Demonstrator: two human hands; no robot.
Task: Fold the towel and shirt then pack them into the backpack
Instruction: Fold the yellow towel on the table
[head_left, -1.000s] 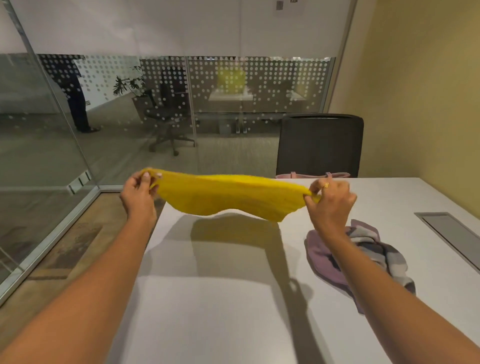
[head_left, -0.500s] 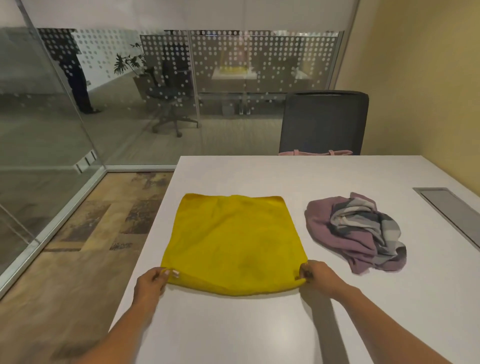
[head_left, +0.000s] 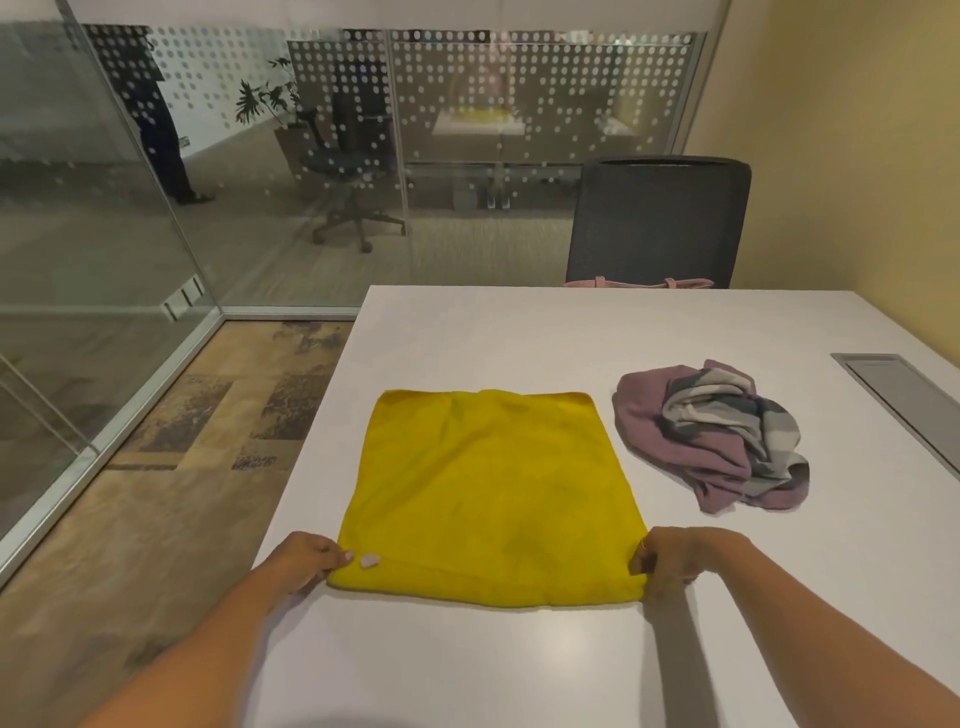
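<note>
A yellow towel (head_left: 488, 493) lies spread flat in the lower middle of the frame on a white surface (head_left: 467, 665), its far edge straight and its near edge slightly rolled or doubled over. The left hand (head_left: 306, 564) sits at the towel's near left corner, in the lower left of the frame, with the fingers pinched closed on the cloth; one pale fingernail shows on top of the fabric. The right hand (head_left: 675, 564) is at the near right corner, lower right of centre, fingers curled shut around the corner of the towel, with a thin ring visible on one finger. Both forearms run in from the bottom edge. To the right of the towel, apart from it, a crumpled shirt (head_left: 711, 441) in mauve with grey and pale stripes lies in a heap on the surface. A grey metal hatch (head_left: 904, 395) is set into the surface at the right edge of the frame. At the far side of the surface, upper right of centre, stands a dark office chair (head_left: 660, 218), and just in front of its back a strip of pink backpack (head_left: 639, 283) shows above the surface edge; most of it is hidden. Glass partitions (head_left: 260, 156) with a dotted pattern fill the upper left.
</note>
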